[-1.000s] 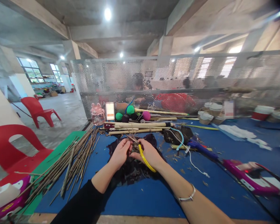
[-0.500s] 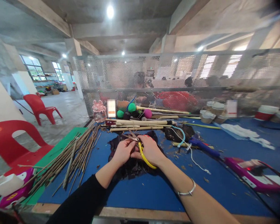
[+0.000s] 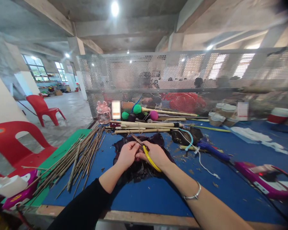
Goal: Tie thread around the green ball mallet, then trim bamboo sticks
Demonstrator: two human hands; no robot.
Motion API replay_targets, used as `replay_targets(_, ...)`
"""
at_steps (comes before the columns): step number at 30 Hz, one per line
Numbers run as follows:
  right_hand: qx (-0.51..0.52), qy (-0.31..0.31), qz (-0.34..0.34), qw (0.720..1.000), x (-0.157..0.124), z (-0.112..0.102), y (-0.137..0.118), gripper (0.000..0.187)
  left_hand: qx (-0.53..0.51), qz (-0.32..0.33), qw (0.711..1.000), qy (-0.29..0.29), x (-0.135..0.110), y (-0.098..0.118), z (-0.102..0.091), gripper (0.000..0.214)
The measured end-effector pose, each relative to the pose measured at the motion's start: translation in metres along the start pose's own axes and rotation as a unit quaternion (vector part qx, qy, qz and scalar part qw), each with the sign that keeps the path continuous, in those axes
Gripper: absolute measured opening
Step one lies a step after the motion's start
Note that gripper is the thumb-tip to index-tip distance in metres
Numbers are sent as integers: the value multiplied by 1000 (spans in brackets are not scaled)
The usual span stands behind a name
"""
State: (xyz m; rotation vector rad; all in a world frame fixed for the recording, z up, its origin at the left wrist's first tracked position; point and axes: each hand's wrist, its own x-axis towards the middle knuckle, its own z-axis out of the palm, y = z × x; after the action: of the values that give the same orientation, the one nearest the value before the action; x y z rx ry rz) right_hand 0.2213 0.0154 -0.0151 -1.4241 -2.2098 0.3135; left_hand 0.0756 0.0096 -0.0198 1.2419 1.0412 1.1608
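My left hand (image 3: pixel 126 155) and my right hand (image 3: pixel 156 154) meet over a heap of dark fabric (image 3: pixel 140 166) on the blue table mat (image 3: pixel 144 195). The right hand grips scissors with yellow handles (image 3: pixel 150 159); their blades (image 3: pixel 135 139) point up and to the left. With closed fingers the left hand pinches a small dark piece right beside the blades; I cannot make out what it is. A silver bangle (image 3: pixel 192 193) sits on my right wrist.
A pile of thin brown sticks (image 3: pixel 74 163) lies left on a green mat (image 3: pixel 60 159). Mallets with coloured yarn heads (image 3: pixel 144 116) lie at the back before a perforated metal screen (image 3: pixel 182 80). A purple tool (image 3: pixel 261 179), cables, tubs (image 3: pixel 220 118) and red chairs (image 3: pixel 19 143) surround the work.
My hands stayed together over the dark fabric, shifting slightly. The view tilted down a little, so the table's front edge shows more.
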Motion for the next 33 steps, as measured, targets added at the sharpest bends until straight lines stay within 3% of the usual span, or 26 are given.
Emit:
replay_targets(6,9,13,-33,999,-1,3,3,55,51,69,996,11,3,1,-3,20)
replay_targets(11,19,17,-27,999,1,3,6,56,34,33,999,12,2,-1,-5,31)
replay_targets(19,33,22,-36,999,0,3,5,58,24,38,998,52,-1,4,-5,34)
replay_targets(22,44,18,-27,999,0,5,3,55,22,19,999,40,-1,5,-4,37)
replay_targets(29,56,39,0,998,2,9,8,50,5,45,999,-29,1,1,-2,32)
replay_targets(33,45,36,-19,998,1,6,6,55,5,21,1000,-22,-1,3,-1,33)
